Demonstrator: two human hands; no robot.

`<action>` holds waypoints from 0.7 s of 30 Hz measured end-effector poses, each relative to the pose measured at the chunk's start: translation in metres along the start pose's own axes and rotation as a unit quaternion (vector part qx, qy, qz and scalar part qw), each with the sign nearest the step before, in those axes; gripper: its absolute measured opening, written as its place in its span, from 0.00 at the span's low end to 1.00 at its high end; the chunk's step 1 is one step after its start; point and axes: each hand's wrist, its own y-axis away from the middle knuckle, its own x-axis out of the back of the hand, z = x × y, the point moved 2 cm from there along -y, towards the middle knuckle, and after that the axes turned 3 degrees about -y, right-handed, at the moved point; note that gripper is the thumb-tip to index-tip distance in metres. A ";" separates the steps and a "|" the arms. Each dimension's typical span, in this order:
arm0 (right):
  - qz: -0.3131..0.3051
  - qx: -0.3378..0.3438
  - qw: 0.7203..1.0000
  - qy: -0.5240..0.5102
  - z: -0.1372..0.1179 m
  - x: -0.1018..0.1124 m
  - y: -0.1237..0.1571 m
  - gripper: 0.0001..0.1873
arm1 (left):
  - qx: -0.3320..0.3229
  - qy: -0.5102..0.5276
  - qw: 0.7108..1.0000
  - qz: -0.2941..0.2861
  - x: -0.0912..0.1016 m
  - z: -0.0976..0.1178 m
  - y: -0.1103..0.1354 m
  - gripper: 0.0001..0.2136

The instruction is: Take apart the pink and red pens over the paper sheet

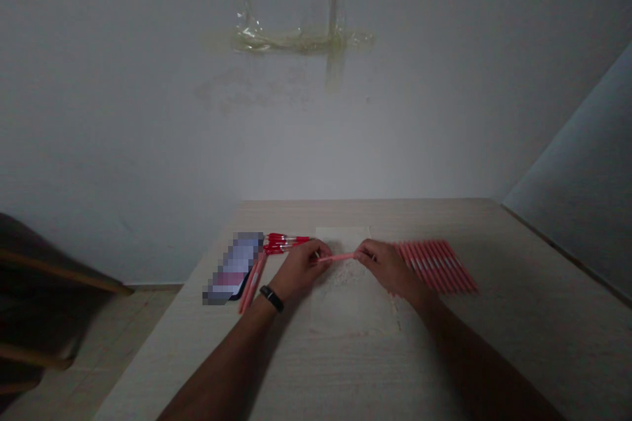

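Note:
Between my two hands a slim pink stick (342, 256), pencil-like in shape, is held level over a pale sheet (340, 312). My left hand (302, 268) pinches its left end, and the fingertips of my right hand (384, 262) close on the right end. Small light crumbs (345, 273) lie scattered on the sheet just below. Right of my right hand, a row of several similar pink sticks (437, 266) with pale markings lies side by side. A few more pink sticks (253, 283) rest left of my left hand, near some red pen-like items (284, 241).
A phone (237, 266) with a blurred-out screen lies at the left of the wooden table (355, 375). The table's back edge meets a grey wall (306, 145) bearing strips of clear tape (296, 45). Dark wooden furniture (44, 302) stands at the left.

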 end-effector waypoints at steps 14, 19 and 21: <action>-0.044 0.046 0.998 -0.006 -0.006 -0.011 0.003 0.18 | -0.050 -0.062 0.997 -0.001 -0.011 0.006 0.002 0.09; -0.057 0.052 0.997 0.002 -0.004 -0.012 0.004 0.19 | -0.054 -0.064 0.996 -0.013 -0.012 0.008 0.003 0.12; -0.066 0.052 0.996 0.026 -0.003 -0.012 0.004 0.21 | -0.055 -0.060 0.996 -0.023 -0.012 0.007 0.003 0.12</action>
